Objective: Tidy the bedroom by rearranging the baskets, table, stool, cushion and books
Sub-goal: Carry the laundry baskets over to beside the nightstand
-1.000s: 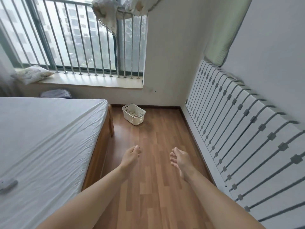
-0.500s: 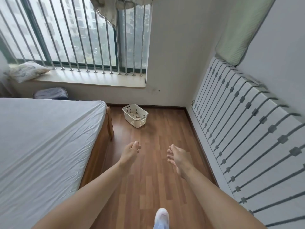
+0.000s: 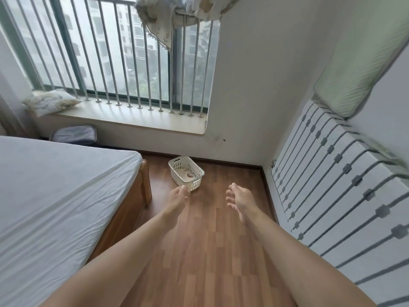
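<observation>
Wood floor [image 3: 210, 251]: one basket [image 3: 178, 177], left hand [image 3: 177, 199], right hand [image 3: 242, 199]

Soft, even daylight enters through the window [image 3: 124, 54]; shadows are faint. Wide-angle distortion bends the edges, and the picture is slightly soft.

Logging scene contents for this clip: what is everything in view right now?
basket: one, white, on the floor below the window
bed: one, white sheet, wooden frame, left side
windowsill: one, cream, under the barred window
cushion: one, pale patterned, left end of the windowsill
grey padded thing: one, on the floor behind the bed; stool or bag, cannot tell
curtain: one, pale, bunched at the window top
striped panel: one, white with grey lines, leaning at the right
green pad: one, pale green, above the panel
floor: brown wood
left hand: one, empty, stretched toward the basket
right hand: one, empty, fingers spread, over the floor
</observation>
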Action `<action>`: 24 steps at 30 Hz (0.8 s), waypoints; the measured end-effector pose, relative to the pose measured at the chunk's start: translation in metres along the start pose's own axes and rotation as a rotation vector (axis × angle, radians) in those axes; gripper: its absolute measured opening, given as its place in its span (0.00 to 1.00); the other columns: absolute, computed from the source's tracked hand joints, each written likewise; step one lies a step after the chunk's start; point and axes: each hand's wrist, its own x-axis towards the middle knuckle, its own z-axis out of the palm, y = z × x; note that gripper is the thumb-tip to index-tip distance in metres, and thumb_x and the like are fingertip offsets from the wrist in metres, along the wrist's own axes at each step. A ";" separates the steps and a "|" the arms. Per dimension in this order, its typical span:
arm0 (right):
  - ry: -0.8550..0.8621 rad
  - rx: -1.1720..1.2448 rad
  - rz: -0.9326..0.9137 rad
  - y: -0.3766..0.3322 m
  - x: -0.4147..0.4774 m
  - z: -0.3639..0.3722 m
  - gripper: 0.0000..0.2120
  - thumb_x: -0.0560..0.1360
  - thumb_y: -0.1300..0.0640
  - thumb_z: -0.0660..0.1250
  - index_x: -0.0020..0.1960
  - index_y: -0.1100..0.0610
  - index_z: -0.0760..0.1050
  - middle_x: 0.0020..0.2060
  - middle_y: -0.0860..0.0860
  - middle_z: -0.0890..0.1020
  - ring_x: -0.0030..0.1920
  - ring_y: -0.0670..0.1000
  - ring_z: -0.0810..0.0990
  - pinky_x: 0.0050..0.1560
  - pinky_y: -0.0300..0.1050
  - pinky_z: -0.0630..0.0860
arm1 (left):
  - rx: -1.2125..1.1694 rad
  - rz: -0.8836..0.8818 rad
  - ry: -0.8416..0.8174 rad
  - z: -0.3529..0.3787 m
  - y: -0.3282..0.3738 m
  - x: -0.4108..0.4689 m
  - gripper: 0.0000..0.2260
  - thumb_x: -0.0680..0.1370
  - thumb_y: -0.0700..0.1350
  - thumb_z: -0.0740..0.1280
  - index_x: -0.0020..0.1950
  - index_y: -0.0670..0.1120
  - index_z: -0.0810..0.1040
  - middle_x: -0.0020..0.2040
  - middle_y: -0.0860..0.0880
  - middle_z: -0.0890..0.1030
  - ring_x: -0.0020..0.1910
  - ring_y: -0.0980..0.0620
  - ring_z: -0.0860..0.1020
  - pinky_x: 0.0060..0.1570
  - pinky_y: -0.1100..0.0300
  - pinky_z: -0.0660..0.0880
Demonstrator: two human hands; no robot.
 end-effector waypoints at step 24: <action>-0.040 -0.068 0.088 -0.112 0.333 0.095 0.20 0.82 0.52 0.56 0.68 0.62 0.70 0.52 0.54 0.76 0.50 0.53 0.76 0.52 0.47 0.74 | -0.095 -0.092 0.061 0.015 0.085 0.354 0.13 0.83 0.45 0.55 0.58 0.41 0.75 0.53 0.45 0.77 0.54 0.48 0.76 0.52 0.58 0.68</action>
